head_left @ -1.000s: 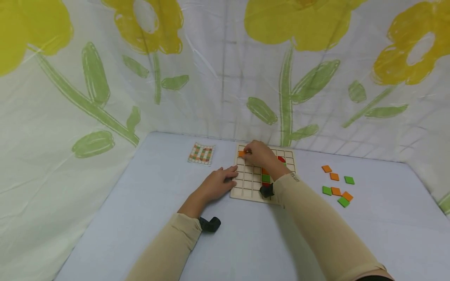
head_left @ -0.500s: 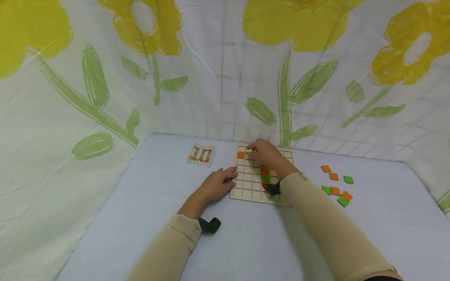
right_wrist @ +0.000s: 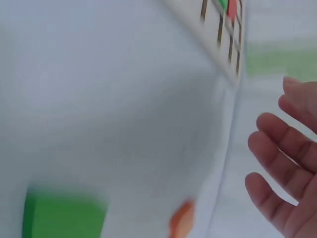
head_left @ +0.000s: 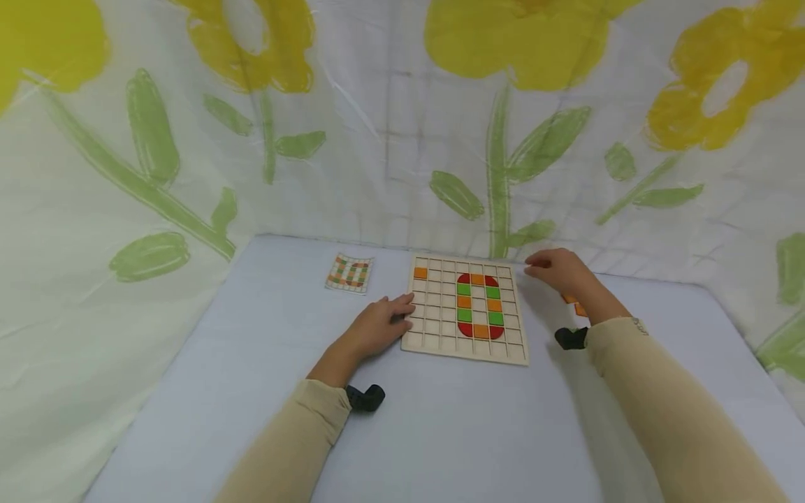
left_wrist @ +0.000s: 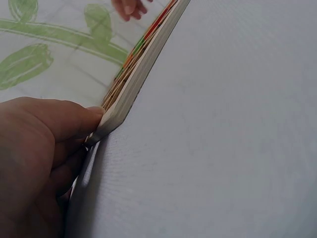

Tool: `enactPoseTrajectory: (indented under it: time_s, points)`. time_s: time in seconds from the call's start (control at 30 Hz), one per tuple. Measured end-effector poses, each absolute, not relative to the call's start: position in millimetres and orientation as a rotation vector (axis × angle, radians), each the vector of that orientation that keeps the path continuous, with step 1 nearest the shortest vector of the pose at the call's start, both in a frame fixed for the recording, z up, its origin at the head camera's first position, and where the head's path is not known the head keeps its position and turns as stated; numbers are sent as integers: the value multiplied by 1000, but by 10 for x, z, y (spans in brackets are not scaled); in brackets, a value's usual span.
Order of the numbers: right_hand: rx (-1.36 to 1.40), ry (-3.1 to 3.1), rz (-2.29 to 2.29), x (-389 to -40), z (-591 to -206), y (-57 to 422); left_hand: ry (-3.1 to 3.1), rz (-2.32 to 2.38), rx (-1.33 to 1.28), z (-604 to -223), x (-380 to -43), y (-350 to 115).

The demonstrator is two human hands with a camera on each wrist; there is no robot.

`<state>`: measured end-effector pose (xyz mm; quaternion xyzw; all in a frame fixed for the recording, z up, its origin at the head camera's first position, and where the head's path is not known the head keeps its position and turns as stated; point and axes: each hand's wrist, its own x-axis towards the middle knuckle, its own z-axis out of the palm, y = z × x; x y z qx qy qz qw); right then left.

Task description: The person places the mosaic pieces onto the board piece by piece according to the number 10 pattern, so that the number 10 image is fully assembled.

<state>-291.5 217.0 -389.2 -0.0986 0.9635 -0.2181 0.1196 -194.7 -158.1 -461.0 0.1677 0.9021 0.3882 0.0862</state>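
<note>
My left hand rests at the left edge of a wooden grid board, fingers spread; in the left wrist view its thumb touches the board's corner. On the board a ring of red, orange and green tiles surrounds bare cells, with an orange tile at its top and red rounded corner pieces. A single orange tile sits near the upper left. Off the board's right side, my right hand is raised over the table with loosely bent fingers. In the right wrist view those fingers hold nothing.
A small pattern card lies left of the board. Loose tiles lie on the right, partly hidden by the right hand: an orange tile in the head view, a blurred green tile in the right wrist view. A flower-printed curtain stands behind.
My right hand has let go of the orange tile at the board's upper left and moved right, off the board, uncovering the ring of tiles. My left hand stays at the edge.
</note>
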Motion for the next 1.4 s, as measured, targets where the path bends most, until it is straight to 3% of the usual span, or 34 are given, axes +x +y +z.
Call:
enactPoseTrajectory:
  time_s: [0.77, 1.2, 1.4]
  points:
    - [-53, 2648, -493, -2535, -4060, 3596, 2691, 1133, 507, -4623, -1974, -1600]
    - [-91, 2746, -436, -2485, -4134, 3566, 2687, 1141, 552, -4624, -1973, -1607]
    - [-193, 2805, -463, -2571, -3974, 3190, 2680, 1150, 537, -4619, -1960, -1613]
